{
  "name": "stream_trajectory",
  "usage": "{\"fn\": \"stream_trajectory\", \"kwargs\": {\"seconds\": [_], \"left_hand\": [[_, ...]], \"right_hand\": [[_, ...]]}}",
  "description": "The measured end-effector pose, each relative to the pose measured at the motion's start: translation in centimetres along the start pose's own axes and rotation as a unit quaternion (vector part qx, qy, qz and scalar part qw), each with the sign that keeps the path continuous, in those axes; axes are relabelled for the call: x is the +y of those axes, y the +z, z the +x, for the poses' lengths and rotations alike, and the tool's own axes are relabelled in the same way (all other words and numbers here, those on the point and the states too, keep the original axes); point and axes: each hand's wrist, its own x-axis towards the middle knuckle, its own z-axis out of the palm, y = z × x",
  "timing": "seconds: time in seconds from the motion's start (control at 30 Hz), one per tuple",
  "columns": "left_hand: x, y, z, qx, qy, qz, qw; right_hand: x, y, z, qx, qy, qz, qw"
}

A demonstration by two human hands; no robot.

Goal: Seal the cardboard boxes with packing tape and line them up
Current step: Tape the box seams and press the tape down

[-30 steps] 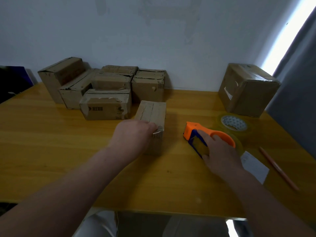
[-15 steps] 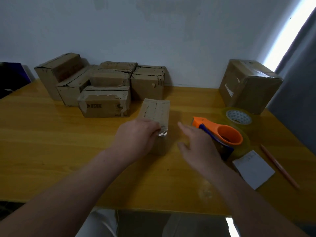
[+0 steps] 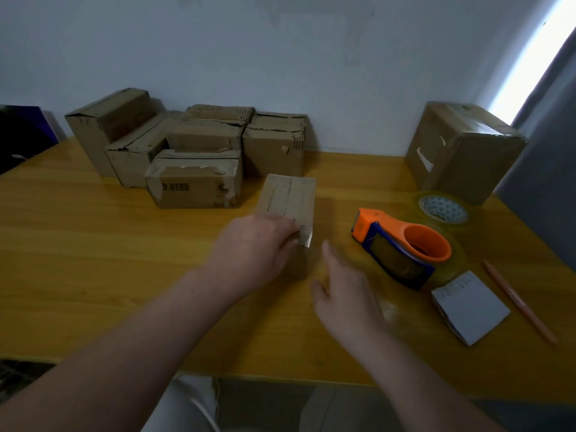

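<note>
Table (image 3: pixel 93 244): yellow wood; everything below sits on it.
Stacked boxes (image 3: pixel 193 179): a cluster of worn cardboard boxes at the back left, close to the wall. The front one has clear tape across its face.
Small box (image 3: pixel 291 198): stands alone mid-table, just right of the cluster's front box. Its long side runs away from the person, a seam runs along its top, and a shiny scrap of tape shows at its near right corner.
Left hand (image 3: pixel 252 247): lies over the near end of the small box, fingers curled round its top edge, gripping it.
Right hand (image 3: pixel 346 294): blurred, just right of the box's near end, fingers loosely spread and holding nothing.
Tape dispenser (image 3: pixel 402 244): orange and blue, lies on the table right of the right hand, apart from it.
Tape roll (image 3: pixel 442 208): clear, lies flat just behind the dispenser.
Large box (image 3: pixel 461 151): back right corner, taped over its top.
Notepad (image 3: pixel 470 307): pale, just in front of the dispenser.
Pen (image 3: pixel 517 300): orange, right of the notepad.
</note>
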Motion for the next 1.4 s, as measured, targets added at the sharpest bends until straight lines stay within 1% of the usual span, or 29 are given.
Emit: {"fn": "stream_trajectory", "kwargs": {"seconds": [0.03,0.17,0.3,0.4,0.43,0.5,0.57,0.67,0.73,0.8,0.93,1.0,1.1,1.17,1.3,1.4], "left_hand": [[0.1,0.0,0.0,-0.002,-0.001,0.007,1.0],[0.5,-0.1,0.1,-0.011,0.003,0.045,0.999],[0.8,-0.6,0.3,-0.025,0.02,0.063,0.998],[0.7,-0.8,0.4,-0.027,0.037,0.079,0.996],[0.7,-0.8,0.4,-0.03,0.04,0.083,0.995],[0.8,-0.8,0.5,-0.036,0.041,0.084,0.995],[0.7,-0.8,0.5,-0.033,0.046,0.077,0.995],[0.4,-1.1,0.3,-0.023,0.065,0.049,0.996],[0.1,-1.2,0.1,-0.034,0.063,0.034,0.997],[0.0,-1.1,0.0,-0.032,0.058,0.023,0.998],[-0.1,-0.8,0.0,-0.021,0.056,0.019,0.998],[-0.4,-0.8,-0.1,-0.016,0.059,0.015,0.998],[-0.7,-0.9,-0.4,-0.02,0.057,-0.001,0.998],[-0.9,-0.9,-0.5,-0.019,0.052,-0.019,0.998],[-1.3,-0.5,-0.7,-0.014,0.044,-0.045,0.998],[-1.4,-0.2,-0.8,0.0,0.037,-0.066,0.997]], "right_hand": [[-0.3,0.3,-0.2,0.013,-0.014,0.003,1.0],[-1.4,3.3,-0.7,0.0,-0.05,0.011,0.999],[-1.6,5.2,-0.3,0.044,-0.051,-0.029,0.997],[-2.0,5.9,0.0,0.047,-0.031,-0.073,0.996],[-2.2,6.2,0.1,0.059,-0.027,-0.088,0.994],[-2.1,7.3,0.3,0.124,-0.028,-0.122,0.984],[-2.0,7.9,0.4,0.154,-0.014,-0.111,0.982],[-1.6,7.8,0.1,0.127,-0.039,-0.123,0.983],[-1.3,7.1,-0.3,0.075,-0.051,-0.114,0.989],[-1.2,6.4,-0.5,0.079,-0.05,-0.11,0.989],[-1.8,6.7,0.2,0.07,-0.018,-0.123,0.99],[-2.2,7.8,0.7,0.103,-0.02,-0.13,0.986],[-2.0,9.4,1.4,0.183,-0.015,-0.174,0.967],[-1.7,9.5,1.5,0.202,-0.012,-0.197,0.959],[-0.9,8.4,1.3,0.235,-0.057,-0.226,0.944],[-0.2,7.0,0.8,0.263,-0.117,-0.229,0.93]]}}
